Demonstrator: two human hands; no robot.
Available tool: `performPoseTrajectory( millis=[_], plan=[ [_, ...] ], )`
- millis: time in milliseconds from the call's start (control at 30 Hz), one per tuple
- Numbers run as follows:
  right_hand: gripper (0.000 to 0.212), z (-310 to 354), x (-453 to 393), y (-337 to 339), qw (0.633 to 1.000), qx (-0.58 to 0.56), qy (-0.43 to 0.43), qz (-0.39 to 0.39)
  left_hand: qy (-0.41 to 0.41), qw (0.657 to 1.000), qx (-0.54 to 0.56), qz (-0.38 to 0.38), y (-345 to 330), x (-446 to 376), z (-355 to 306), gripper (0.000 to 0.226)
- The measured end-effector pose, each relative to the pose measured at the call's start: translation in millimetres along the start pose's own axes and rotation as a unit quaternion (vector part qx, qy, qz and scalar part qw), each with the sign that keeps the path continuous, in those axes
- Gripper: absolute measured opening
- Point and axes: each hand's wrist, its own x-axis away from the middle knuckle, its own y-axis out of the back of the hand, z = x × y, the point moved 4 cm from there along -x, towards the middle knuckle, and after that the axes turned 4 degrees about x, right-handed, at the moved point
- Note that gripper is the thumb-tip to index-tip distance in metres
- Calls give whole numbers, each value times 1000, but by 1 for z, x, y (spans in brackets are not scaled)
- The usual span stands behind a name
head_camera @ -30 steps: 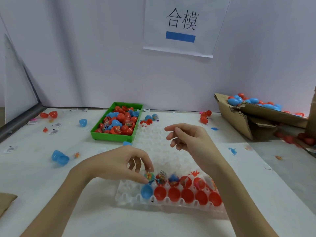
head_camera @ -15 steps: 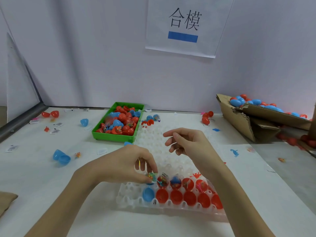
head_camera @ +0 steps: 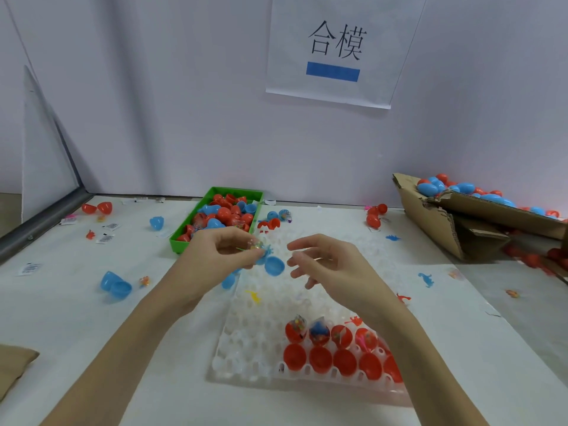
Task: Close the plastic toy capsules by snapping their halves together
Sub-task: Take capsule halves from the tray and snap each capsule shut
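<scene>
1. Left hand (head_camera: 221,256) is hovering above the far end of the white tray (head_camera: 239,348), fingers curled and pinching an open blue capsule (head_camera: 270,262) between thumb and fingertips. One half, with a small packaged toy in it, is sitting at the fingertips; the other, empty blue half is hanging open toward the right hand.
2. Right hand (head_camera: 325,265) is hovering just beside the capsule, not touching it, fingers loosely spread and slightly bent, holding nothing.
3. The capsule is sitting between the two hands, raised off the tray, still unclosed.
4. The near rows of the tray are holding red capsule halves (head_camera: 344,361); the row behind is carrying halves (head_camera: 319,333) filled with packaged toys. All are lying below and nearer the camera than both hands.
5. A green bin (head_camera: 181,241) of loose red and blue halves is standing on the counter (head_camera: 92,348) just behind the left hand.
6. An open blue capsule pair (head_camera: 115,284) is lying on the counter left of the left forearm, well apart from it.
7. A torn cardboard box (head_camera: 436,222) holding red and blue capsules is sitting at far right. Small toy figures and labels are lying scattered across the counter.
8. A paper sign (head_camera: 338,50) with printed characters and a blue bar is hanging on the back wall.
</scene>
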Motion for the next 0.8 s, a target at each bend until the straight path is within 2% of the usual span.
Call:
performPoseTrajectory(
  millis=[67, 133, 267, 333, 400, 467, 533, 600, 667, 800],
  plan=[
    [36, 1, 1, -8, 999, 4, 7, 35, 19, 998, 49, -38, -2, 0, 2, 12],
    [45, 2, 0, -14, 999, 19, 28, 11, 21, 997, 65, -36, -8, 1, 3, 10],
    [29, 4, 1, -17, 996, 42, 65, -52, 3, 998, 60, -26, -19, 5, 2, 10],
    [29, 2, 1, -13, 998, 27, 53, -26, -6, 997, 68, -28, -21, 6, 1, 9],
    [29, 3, 2, -9, 999, -3, 30, 36, -4, 996, 92, -18, -22, 6, 0, 10],
    [20, 4, 2, -5, 996, -67, 8, 54, 6, 992, 126, -1, -22, 6, 0, 11],
    [16, 4, 2, 2, 996, -89, -10, 3, 9, 988, 151, 27, -23, 6, 0, 10],
    [18, 5, 1, 5, 999, -27, 2, -38, -2, 987, 149, 57, -26, 7, -1, 9],
    [21, 6, 2, 1, 999, 3, 25, -28, -15, 987, 139, 75, -29, 8, -1, 10],
    [9, 6, 3, -4, 997, -9, 52, -50, -20, 987, 136, 81, -29, 7, -1, 12]
  ],
)
